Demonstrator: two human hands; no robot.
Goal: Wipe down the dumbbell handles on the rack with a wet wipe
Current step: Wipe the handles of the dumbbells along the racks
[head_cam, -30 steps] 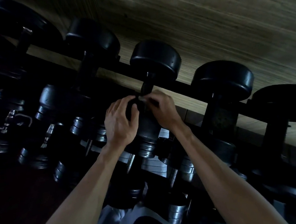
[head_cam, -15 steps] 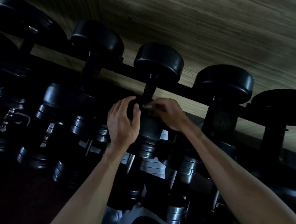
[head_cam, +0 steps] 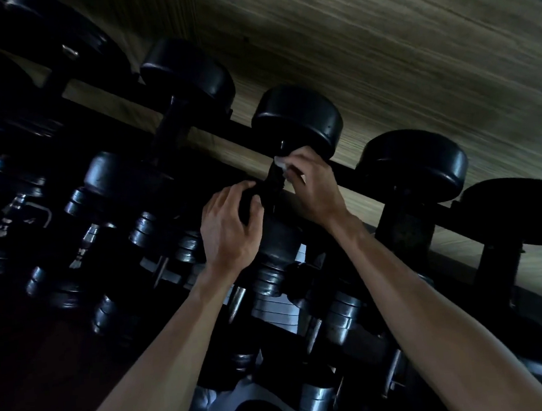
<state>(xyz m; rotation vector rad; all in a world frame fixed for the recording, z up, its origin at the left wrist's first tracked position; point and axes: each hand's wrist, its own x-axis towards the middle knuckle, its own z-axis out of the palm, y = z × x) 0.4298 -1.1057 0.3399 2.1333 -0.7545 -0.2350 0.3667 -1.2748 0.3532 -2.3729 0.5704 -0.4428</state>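
Hands on one dumbbell point(head_cam: 295, 126): left hand point(head_cam: 229, 229) round its lower end, right hand point(head_cam: 314, 184) pinching wet wipe point(head_cam: 281, 164) against handle.

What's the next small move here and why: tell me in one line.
Probably draw the wet wipe back down the handle: the right hand pinches it at the handle's far end, just under the dumbbell head, while the left hand grips the near part.

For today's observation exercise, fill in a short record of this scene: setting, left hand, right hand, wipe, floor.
setting: dim rack of black dumbbells
left hand: grips the near end of the middle dumbbell
right hand: pinches a pale wet wipe against that dumbbell's handle, just below its far head
floor: wood-grain boards behind the rack
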